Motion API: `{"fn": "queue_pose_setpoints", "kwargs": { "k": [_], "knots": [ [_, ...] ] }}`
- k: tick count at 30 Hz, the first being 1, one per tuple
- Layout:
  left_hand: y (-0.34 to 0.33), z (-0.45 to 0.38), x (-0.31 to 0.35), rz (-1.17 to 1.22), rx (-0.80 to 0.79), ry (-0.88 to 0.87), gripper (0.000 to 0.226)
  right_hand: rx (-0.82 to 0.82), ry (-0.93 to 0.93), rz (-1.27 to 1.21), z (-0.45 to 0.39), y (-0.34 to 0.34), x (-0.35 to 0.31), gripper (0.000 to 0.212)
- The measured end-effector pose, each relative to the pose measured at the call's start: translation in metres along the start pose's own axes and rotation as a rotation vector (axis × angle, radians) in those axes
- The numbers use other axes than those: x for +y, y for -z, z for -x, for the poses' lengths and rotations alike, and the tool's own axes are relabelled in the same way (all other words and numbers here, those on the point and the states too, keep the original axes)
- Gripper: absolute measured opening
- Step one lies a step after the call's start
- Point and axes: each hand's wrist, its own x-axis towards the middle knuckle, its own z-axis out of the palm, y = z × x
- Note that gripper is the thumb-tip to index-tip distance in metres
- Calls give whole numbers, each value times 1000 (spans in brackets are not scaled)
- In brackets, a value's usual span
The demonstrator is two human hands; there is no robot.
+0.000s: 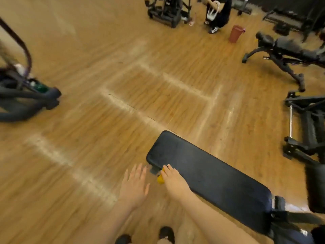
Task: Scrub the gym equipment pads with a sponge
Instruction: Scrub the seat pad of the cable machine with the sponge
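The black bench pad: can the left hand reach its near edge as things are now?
Probably yes. The left hand hovers open just beside the bench pad, with only bare floor between them.

Black padded bench [211, 175] on wooden floor [88, 120], yellow sponge [161, 178] at its edge
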Motion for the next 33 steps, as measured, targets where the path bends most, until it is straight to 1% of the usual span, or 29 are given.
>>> {"fn": "queue_pose_setpoints", "kwargs": {
  "k": [4, 6, 7, 10, 12, 13, 15, 16, 17, 18, 19, 21, 23, 26, 28, 30, 32, 33],
  "knots": [
    [52, 85, -38, 83, -29, 314, 58, 13, 267, 88, -3, 54, -75, 51],
    [67, 128, -43, 177, -40, 509, 59, 11, 417, 137, 0, 74, -109, 51],
    [70, 150, -43, 193, -12, 596, 60, 6, 494, 168, 5, 82, -126, 51],
    [68, 216, -35, 219, 17, 789, 58, 5, 717, 272, 26, 94, -183, 52],
    [77, 247, -28, 320, 58, 882, 61, -9, 827, 326, 43, 95, -215, 53],
    [78, 269, -26, 321, 88, 960, 62, -12, 900, 356, 54, 93, -237, 55],
    [81, 317, -18, 334, 94, 1140, 64, -23, 1042, 421, 80, 84, -282, 58],
    [78, 343, -14, 306, 140, 1220, 63, -19, 1119, 444, 95, 80, -306, 59],
    [74, 370, -12, 236, 228, 1269, 63, -12, 1190, 460, 113, 76, -332, 59],
    [72, 400, -9, 239, 274, 1336, 64, -10, 1261, 472, 131, 71, -358, 59],
    [74, 429, -6, 322, 292, 1429, 64, -10, 1329, 489, 151, 67, -384, 59],
    [59, 486, 2, 262, 351, 1560, 61, -9, 1457, 527, 192, 56, -431, 60],
    [46, 539, 16, 373, 308, 1702, 63, 15, 1580, 557, 235, 41, -475, 57],
    [26, 606, 37, 311, 301, 1874, 64, 41, 1753, 605, 293, 13, -529, 54],
    [17, 642, 53, 371, 270, 1997, 64, 35, 1840, 644, 328, -6, -555, 56],
    [6, 673, 71, 379, 270, 2123, 65, 27, 1910, 647, 360, -25, -578, 56],
    [-5, 702, 91, 432, 299, 2174, 70, -5, 1992, 665, 392, -44, -596, 55],
    [-15, 716, 100, 394, 287, 2210, 71, -20, 2040, 683, 409, -54, -604, 55]
  ]
}}
